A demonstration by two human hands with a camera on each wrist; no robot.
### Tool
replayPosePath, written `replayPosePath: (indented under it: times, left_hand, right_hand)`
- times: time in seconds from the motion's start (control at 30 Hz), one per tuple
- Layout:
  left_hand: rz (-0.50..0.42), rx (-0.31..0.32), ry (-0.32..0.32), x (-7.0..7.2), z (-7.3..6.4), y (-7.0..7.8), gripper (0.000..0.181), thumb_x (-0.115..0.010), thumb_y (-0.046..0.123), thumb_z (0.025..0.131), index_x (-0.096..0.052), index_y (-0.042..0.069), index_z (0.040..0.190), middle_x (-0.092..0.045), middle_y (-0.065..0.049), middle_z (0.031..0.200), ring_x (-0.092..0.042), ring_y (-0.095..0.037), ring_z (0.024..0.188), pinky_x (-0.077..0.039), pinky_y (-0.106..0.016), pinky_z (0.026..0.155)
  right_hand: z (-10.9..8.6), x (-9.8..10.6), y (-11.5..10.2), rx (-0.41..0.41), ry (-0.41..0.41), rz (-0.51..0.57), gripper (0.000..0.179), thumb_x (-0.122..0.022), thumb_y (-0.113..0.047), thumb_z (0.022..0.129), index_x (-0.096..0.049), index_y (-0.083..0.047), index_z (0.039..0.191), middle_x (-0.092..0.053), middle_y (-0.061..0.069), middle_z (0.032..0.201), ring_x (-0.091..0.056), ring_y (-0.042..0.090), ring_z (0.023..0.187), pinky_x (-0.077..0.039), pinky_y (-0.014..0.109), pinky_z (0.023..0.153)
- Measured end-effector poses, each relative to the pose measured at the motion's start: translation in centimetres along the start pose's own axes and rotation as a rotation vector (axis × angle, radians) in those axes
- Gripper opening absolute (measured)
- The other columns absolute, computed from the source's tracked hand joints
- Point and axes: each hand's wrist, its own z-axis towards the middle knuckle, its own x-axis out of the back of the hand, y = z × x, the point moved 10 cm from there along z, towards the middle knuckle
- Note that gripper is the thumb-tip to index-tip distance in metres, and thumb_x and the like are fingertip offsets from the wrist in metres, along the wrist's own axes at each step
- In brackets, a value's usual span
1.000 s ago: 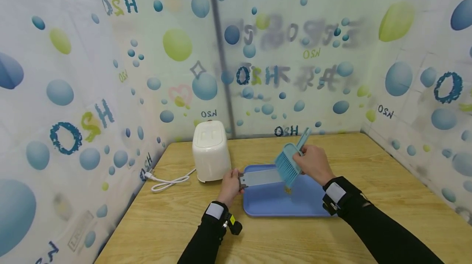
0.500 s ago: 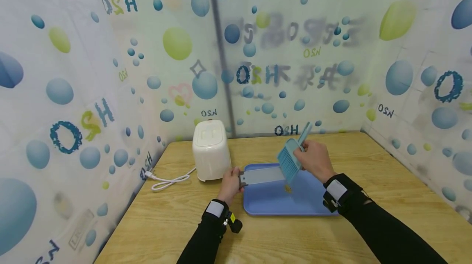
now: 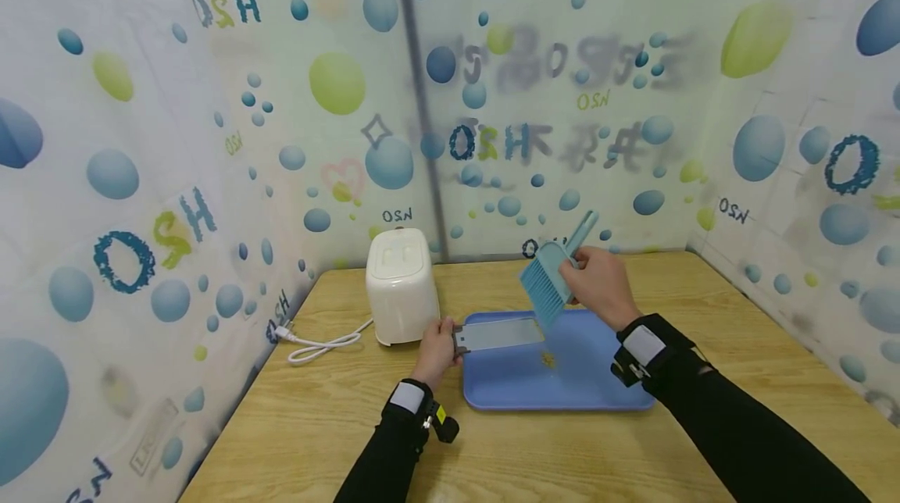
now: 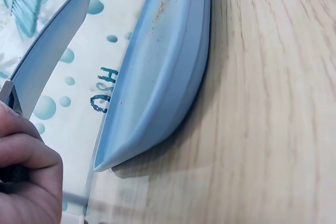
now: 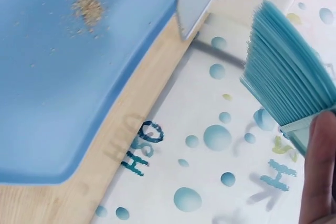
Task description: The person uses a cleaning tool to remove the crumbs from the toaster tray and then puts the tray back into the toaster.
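My left hand [image 3: 434, 351] grips the grey end of a flat, pale crumb tray [image 3: 502, 333], held tilted above the left part of a blue tray [image 3: 598, 374]. In the left wrist view, curled fingers [image 4: 31, 150] hold it at its near end. My right hand [image 3: 601, 284] holds a teal brush [image 3: 547, 288], bristles slanting down and left, handle up. In the head view the bristle ends overlap the crumb tray's right end; the right wrist view shows the bristles [image 5: 289, 61] apart from it. Brown crumbs [image 5: 88, 9] lie in a small heap on the blue tray, with specks scattered around.
A white toaster [image 3: 402, 288] with its top covered stands left of the blue tray, close behind my left hand. Its white cord [image 3: 326, 347] lies looped on the wooden table [image 3: 295, 425]. Patterned curtains [image 3: 337, 175] enclose the table at the back and sides.
The brush has risen a little from the crumb tray, uncovering more of its right end. My left hand, the crumb tray and the blue tray stay nearly in place.
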Motion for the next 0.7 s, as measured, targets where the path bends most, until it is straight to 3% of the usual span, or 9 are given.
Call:
replayPosePath:
  times: [0.43,0.7]
  left_hand:
    - [0.028,-0.008,-0.012,0.2,-0.4,0.3,0.039,-0.036,0.026,0.113,-0.052,-0.007,0.127,-0.052,-0.009,0.090,-0.050,-0.015,0.066,-0.046,-0.021,0.049]
    - [0.021,-0.005,-0.012,-0.2,-0.5,0.7,0.040,-0.035,0.026,0.113,-0.051,-0.007,0.127,-0.054,-0.010,0.089,-0.052,-0.015,0.066,-0.046,-0.020,0.049]
  right_hand:
    - [-0.1,-3.3,-3.8,0.037,-0.051,0.132,0.029,-0.057,-0.012,0.097,-0.067,0.012,0.109,-0.072,0.024,0.085,-0.072,0.027,0.064,-0.057,0.032,0.048]
    - [-0.8,-5.9,-5.5,0.018,-0.093,0.153,0.025,-0.060,-0.013,0.097,-0.066,0.009,0.107,-0.072,0.022,0.085,-0.072,0.028,0.066,-0.057,0.033,0.048]
